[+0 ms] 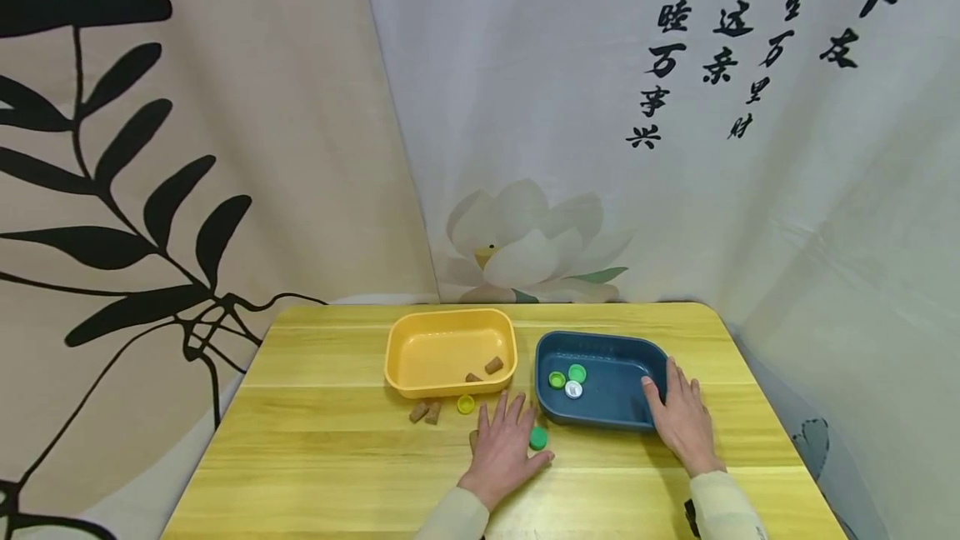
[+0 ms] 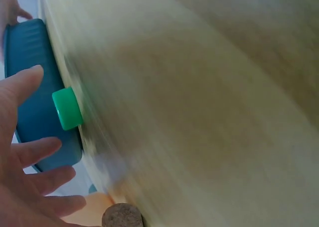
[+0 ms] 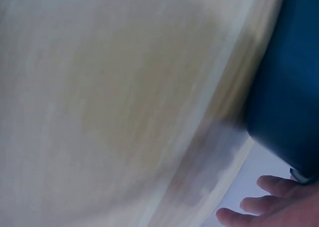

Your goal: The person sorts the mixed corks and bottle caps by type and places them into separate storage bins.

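My left hand (image 1: pixel 506 450), fingers spread, hovers low over the wooden table with nothing in its grasp. Just right of it lies a green bottle cap (image 1: pixel 537 438), standing out between thumb and forefinger in the left wrist view. A cork (image 1: pixel 473 440) peeks out at the hand's left side. My right hand (image 1: pixel 684 423) rests at the right end of the blue tray (image 1: pixel 615 422), its thumb over the rim and its straight fingers outside. Inside that tray are two green caps (image 1: pixel 577 373) and a white cap (image 1: pixel 573 390).
A yellow tray (image 1: pixel 423 322) stands left of the blue one, with two corks (image 1: pixel 493 365) in it. In front of it lie two more corks (image 1: pixel 432 413) and a yellow cap (image 1: pixel 466 404). A printed curtain (image 1: pixel 300 148) hangs behind the table (image 1: pixel 300 473).
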Demonstrator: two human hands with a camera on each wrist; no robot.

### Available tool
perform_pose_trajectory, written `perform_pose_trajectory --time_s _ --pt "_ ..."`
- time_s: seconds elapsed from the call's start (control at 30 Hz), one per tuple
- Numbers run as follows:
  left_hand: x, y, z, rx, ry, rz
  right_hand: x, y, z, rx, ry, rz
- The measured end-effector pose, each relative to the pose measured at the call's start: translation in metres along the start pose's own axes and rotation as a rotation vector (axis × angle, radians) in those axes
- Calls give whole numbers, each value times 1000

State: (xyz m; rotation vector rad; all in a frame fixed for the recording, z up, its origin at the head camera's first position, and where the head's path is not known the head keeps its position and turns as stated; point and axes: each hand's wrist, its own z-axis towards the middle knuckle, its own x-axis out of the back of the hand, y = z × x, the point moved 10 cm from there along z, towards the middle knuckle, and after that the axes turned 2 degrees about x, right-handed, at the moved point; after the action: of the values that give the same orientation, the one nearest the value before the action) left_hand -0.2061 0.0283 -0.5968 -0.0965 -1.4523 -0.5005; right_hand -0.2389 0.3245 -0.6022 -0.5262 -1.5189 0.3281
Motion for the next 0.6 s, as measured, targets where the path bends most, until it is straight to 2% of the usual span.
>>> perform_pose_trajectory --time_s 0.37,0.6 --pt "-4 2 1 -30 10 66 1 1 0 0 11 -3" --pt "-1 4 1 -47 54 78 2 1 1 -2 11 0"
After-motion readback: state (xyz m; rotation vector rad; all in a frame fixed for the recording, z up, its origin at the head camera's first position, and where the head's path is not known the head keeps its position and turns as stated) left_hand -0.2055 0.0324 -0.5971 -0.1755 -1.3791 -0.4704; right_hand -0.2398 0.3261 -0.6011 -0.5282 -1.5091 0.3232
